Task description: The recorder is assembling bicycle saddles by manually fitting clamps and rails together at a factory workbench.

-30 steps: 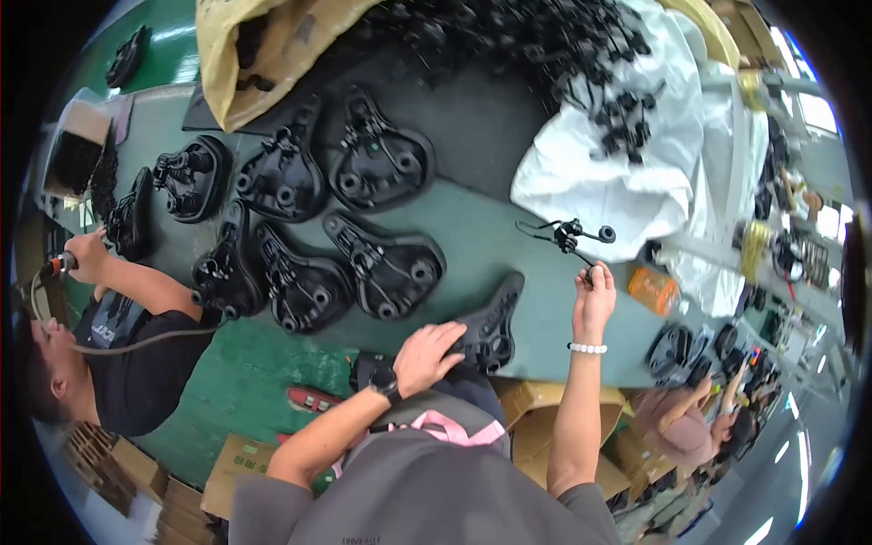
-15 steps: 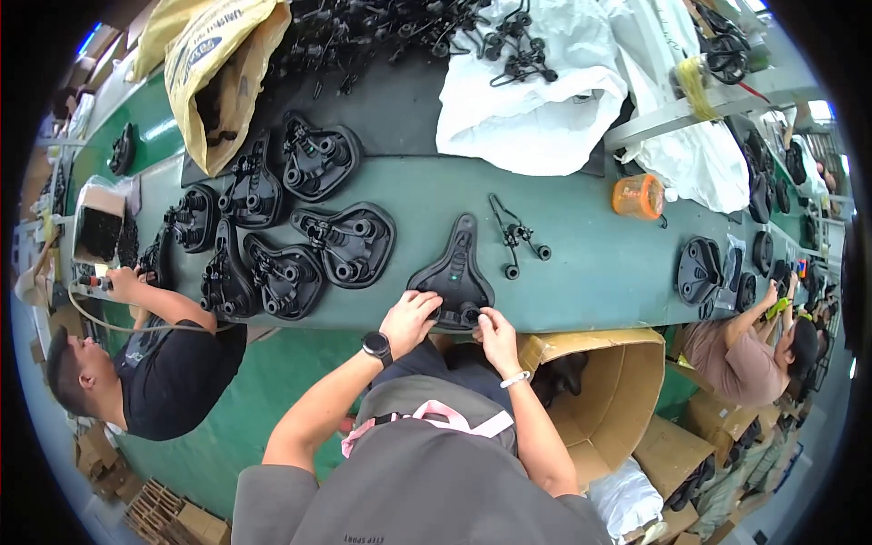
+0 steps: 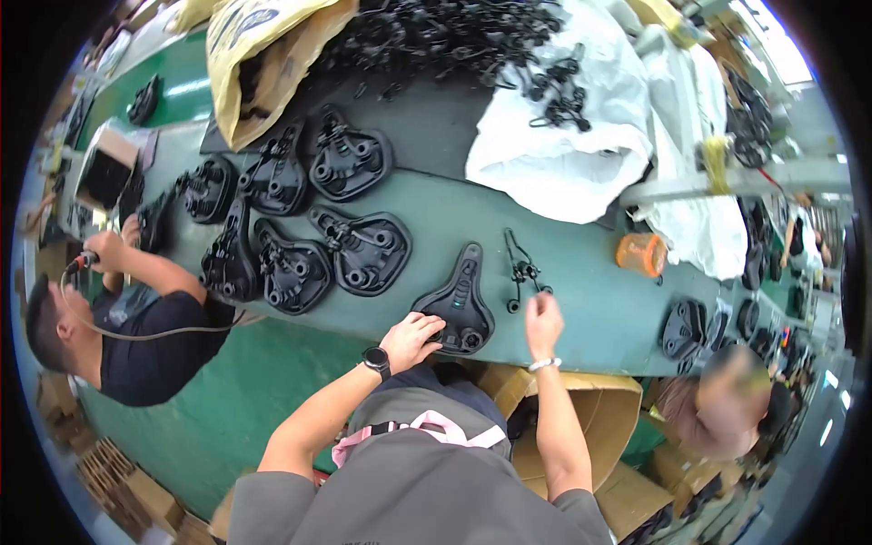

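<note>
A black bicycle saddle shell (image 3: 461, 313) lies underside up at the table's near edge, its narrow nose pointing away from me. My left hand (image 3: 411, 340) is closed on its wide rear left side. Just right of the shell is a black wire saddle rail frame (image 3: 521, 270) with round end pieces. My right hand (image 3: 544, 325) is at the frame's near right end, fingers curled together; whether they grip that end is hidden. Several more saddle shells (image 3: 371, 254) with rail frames on them lie in a group to the left.
A heap of black rail frames (image 3: 445, 41) lies at the back, between a yellow sack (image 3: 263, 82) and a white sack (image 3: 563, 173). An orange jar (image 3: 641, 253) stands at right. Below the table edge is a cardboard box (image 3: 590, 413). Co-workers sit on both sides.
My right hand has left the shell's rear edge and moved right to the rail frame. My left hand stays on the shell. The whole view has shifted and tilted.
</note>
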`<state>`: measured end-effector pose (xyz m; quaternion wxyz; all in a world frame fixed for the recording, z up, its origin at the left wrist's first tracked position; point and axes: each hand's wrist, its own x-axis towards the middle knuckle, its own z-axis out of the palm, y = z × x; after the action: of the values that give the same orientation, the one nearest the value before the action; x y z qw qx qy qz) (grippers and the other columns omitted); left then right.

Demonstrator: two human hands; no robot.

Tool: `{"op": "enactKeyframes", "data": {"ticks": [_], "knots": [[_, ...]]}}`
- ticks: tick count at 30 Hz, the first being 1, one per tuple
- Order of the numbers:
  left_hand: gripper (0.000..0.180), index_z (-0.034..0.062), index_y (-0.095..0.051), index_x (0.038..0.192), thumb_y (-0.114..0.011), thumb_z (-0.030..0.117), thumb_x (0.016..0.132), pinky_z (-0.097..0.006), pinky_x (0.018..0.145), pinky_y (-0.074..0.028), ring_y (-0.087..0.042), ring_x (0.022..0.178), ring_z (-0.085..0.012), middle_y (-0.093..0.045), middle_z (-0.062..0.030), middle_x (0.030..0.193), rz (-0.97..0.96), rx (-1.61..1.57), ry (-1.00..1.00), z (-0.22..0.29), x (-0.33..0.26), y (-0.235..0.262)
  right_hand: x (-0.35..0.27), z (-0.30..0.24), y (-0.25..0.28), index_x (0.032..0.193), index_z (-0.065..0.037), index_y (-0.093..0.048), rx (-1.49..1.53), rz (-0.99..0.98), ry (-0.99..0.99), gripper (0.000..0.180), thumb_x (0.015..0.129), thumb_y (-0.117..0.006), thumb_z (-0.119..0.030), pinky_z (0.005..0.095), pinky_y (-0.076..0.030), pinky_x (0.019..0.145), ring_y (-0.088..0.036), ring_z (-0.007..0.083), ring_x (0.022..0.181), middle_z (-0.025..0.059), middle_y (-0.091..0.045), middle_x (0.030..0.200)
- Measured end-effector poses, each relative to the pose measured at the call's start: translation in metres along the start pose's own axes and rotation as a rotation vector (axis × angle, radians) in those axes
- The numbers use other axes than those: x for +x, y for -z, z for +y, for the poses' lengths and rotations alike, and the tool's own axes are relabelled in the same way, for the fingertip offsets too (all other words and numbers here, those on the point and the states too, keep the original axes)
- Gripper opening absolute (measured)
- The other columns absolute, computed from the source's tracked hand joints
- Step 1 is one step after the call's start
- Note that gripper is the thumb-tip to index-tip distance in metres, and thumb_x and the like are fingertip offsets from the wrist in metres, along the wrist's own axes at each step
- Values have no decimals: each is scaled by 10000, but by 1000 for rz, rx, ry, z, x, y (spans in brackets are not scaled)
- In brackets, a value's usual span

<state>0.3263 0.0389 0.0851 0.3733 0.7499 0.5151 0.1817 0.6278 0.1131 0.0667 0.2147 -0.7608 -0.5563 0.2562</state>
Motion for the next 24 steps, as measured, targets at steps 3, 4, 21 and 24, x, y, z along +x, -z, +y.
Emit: {"op": "enactKeyframes", "data": {"ticks": [3,4,21,24], "knots": [[473,70,-601,1242,-751,216,818,-402,932,-526,-570,1133,-315,-626,-91,1248,30,-18,-8,2,3,-2,36,18,-6,1051,-63,-686,-380,288,342,263,864,-689,-247,469,-516,811,-629,390,864,174,-635,988],[472,70,-600,1233,-757,205,809,-402,924,-530,-575,1123,-306,-628,-84,1239,51,-35,-35,2,7,-4,43,43,-9,1047,-55,-680,-461,119,260,270,866,-693,-255,476,-509,817,-625,389,895,190,-621,1052],[587,61,-542,1285,-788,187,767,-406,932,-513,-583,1100,-308,-652,-78,1194,45,-129,12,-5,5,-6,-35,-105,-4,704,46,-658,94,-280,-252,453,902,-662,-361,419,-457,570,-563,273,523,187,-589,575],[682,43,-469,1357,-790,173,769,-413,930,-513,-579,1110,-320,-662,-97,1181,16,-153,136,5,2,1,-45,-120,-13,668,26,-633,-129,-106,-42,415,907,-652,-312,484,-493,656,-624,420,678,198,-634,654]]}}
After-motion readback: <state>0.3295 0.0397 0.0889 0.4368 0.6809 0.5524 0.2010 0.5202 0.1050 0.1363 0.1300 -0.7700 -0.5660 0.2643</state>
